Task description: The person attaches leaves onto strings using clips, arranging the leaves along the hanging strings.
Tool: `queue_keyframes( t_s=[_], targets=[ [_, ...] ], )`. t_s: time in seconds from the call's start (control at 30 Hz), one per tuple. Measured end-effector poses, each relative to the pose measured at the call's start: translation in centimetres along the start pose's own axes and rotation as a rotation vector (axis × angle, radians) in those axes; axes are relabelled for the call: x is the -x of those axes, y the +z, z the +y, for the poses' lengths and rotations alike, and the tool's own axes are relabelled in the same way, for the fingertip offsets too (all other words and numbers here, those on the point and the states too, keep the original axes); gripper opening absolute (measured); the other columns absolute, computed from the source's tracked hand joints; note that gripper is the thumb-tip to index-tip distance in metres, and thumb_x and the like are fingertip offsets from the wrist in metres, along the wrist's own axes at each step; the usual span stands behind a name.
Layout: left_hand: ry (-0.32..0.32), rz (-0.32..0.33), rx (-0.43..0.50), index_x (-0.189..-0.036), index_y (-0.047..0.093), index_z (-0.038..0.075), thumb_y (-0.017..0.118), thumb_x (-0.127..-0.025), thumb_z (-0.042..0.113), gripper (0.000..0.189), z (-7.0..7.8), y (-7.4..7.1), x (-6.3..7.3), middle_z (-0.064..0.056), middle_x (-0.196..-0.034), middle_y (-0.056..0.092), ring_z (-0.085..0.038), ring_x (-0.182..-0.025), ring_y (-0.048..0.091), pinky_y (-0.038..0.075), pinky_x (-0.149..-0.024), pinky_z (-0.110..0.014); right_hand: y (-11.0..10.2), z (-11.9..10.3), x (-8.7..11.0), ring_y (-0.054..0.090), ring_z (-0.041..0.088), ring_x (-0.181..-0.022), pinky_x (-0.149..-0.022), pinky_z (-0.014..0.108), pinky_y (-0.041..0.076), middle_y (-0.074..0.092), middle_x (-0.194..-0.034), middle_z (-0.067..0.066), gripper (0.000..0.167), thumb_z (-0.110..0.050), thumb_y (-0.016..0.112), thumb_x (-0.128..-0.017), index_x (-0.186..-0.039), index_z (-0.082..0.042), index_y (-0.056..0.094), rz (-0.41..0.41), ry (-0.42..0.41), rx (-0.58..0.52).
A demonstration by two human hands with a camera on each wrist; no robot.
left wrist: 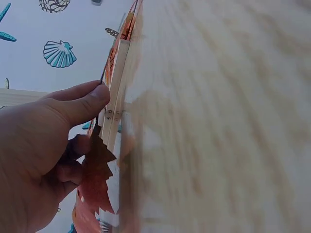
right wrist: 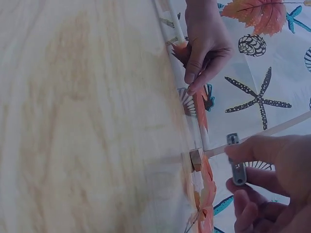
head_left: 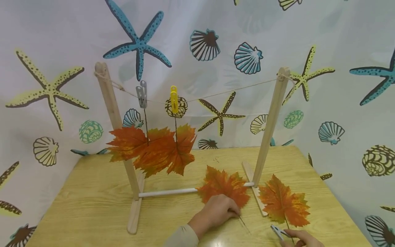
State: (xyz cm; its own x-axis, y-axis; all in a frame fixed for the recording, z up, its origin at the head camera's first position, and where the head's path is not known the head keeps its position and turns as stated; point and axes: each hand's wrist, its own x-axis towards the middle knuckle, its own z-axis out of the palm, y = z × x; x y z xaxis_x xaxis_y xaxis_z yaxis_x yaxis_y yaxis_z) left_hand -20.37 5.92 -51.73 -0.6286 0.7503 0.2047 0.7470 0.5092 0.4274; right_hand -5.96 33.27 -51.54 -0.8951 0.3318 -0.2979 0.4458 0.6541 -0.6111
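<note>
My left hand [head_left: 217,211] pinches the thin dark stem of an orange maple leaf [head_left: 225,185] between thumb and fingers, with the blade lying beyond the hand over the white bar. In the right wrist view, my right hand [right wrist: 272,179] holds a grey clothespin [right wrist: 237,162] between thumb and fingers. Another orange-green leaf [head_left: 284,202] lies on the table just beyond that hand. Leaves [head_left: 157,147] hang by their stems from a string [head_left: 228,92], held by a grey clothespin [head_left: 142,96] and a yellow clothespin [head_left: 174,99].
Two wooden posts [head_left: 267,133] on flat feet carry the string, and a white bar [head_left: 168,192] joins them low down. The frame stands on a wood-grain table [head_left: 92,192]. Behind hangs a white cloth [head_left: 231,20] printed with starfish and shells.
</note>
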Motion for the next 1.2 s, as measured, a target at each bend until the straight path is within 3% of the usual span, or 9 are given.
queue_keyframes(
  t_s=[0.3,0.5,0.7,0.8,1.0,1.2],
  targets=[
    [-0.038,0.016,0.107,-0.093,0.081,0.031,0.075,-0.089,0.026,0.008,0.5,-0.2,0.5,0.021,-0.094,0.075,0.01,-0.088,0.065,0.051,-0.079,-0.013,1.5,-2.3,1.8,0.06,0.008,-0.062,-0.053,0.024,0.05,0.068,-0.087,0.006,0.039,-0.026,0.077,-0.086,-0.119,-0.005,0.073,0.282,-0.056,-0.176],
    [-0.038,0.03,0.054,-0.092,0.081,0.031,0.075,-0.089,0.025,0.009,1.4,-0.7,0.7,0.021,-0.096,0.075,0.006,-0.091,0.067,0.052,-0.076,-0.018,2.2,-3.6,2.2,0.057,0.009,-0.054,-0.048,0.025,0.049,0.072,-0.085,0.011,0.032,-0.014,0.079,-0.085,-0.114,-0.002,0.074,0.45,-0.108,-0.287],
    [-0.003,0.063,-0.082,-0.092,0.081,0.033,0.076,-0.087,0.026,0.01,2.1,-1.0,0.9,0.022,-0.094,0.075,0.006,-0.088,0.068,0.051,-0.068,-0.017,2.0,-5.0,2.7,0.057,0.01,-0.052,-0.047,0.025,0.048,0.068,-0.067,0.002,0.028,-0.012,0.08,-0.084,-0.11,-0.005,0.075,0.531,-0.108,-0.346],
    [-0.003,0.124,-0.118,-0.091,0.081,0.033,0.078,-0.086,0.025,0.01,2.4,-1.4,1.2,0.022,-0.093,0.075,0.005,-0.085,0.068,0.05,-0.065,-0.015,2.2,-5.7,3.0,0.058,0.01,-0.052,-0.048,0.023,0.048,0.069,-0.07,0.001,0.025,-0.008,0.08,-0.083,-0.108,-0.004,0.076,0.577,-0.177,-0.364],
    [-0.043,0.221,-0.061,-0.092,0.082,0.03,0.076,-0.089,0.027,0.008,3.1,-2.5,1.3,0.018,-0.089,0.076,0.005,-0.077,0.068,0.042,-0.054,-0.008,2.3,-6.3,3.1,0.054,0.008,-0.049,-0.046,0.019,0.046,0.061,-0.067,-0.006,0.026,0.004,0.078,-0.081,-0.106,-0.002,0.076,0.649,-0.329,-0.389],
    [-0.073,0.262,-0.03,-0.092,0.083,0.027,0.076,-0.089,0.024,0.008,3.4,-3.6,1.2,0.014,-0.087,0.077,0.003,-0.072,0.068,0.038,-0.049,-0.008,1.7,-7.6,3.0,0.059,0.011,-0.055,-0.051,0.021,0.048,0.067,-0.078,-0.013,0.028,0.004,0.076,-0.084,-0.111,-0.001,0.074,0.567,-0.307,-0.486]
  ],
)
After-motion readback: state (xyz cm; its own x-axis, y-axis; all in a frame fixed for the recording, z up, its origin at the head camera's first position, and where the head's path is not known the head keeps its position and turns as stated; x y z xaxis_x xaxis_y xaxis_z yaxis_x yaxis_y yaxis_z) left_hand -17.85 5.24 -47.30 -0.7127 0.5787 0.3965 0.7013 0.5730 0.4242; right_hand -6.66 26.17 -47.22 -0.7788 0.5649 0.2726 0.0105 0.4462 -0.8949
